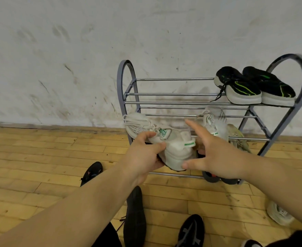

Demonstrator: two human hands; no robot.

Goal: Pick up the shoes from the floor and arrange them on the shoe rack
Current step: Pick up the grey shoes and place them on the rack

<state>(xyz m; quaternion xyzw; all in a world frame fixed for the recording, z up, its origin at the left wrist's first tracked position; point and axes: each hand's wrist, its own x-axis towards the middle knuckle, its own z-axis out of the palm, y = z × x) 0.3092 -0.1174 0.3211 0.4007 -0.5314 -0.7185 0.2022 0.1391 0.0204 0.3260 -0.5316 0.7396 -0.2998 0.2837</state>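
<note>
Left hand [143,154] has got hold of a white sneaker [164,139], thumb on the upper and fingers curled underneath the sole, gripping it near the heel. That sneaker is right up against the left front of the shoe rack [164,102], at the level of the middle shelf, toe pointing away to the left, with its green-lettered heel tab facing us. Right hand [216,157] is spread wide open, fingers splayed, thumb just touching the bottom of the sneaker's heel, index finger stretched up towards the rack's middle bars.

Look past that hand and a second white sneaker [214,122] sits on the middle shelf, toe tilted upward, and just to the right of it a worn, beige shoe [237,134] leans on the same level. Up on the top shelf, at the right end of the rack, a pair of black sneakers with green stripes [253,86] stands side by side, heels towards us, one lace dangling off the front bar. Down on the bottom shelf something dark with a spot of red [212,176] peeks out under the right wrist; hard to tell what shoe it is.

On the wooden floor [39,157] in front of the rack, more shoes wait: a black one [92,172] off to the left, a long dark one [135,218] straight ahead, a black sneaker with grey stripes [191,230] beside it, and a white sneaker on the floor [278,213] towards the right.
</note>
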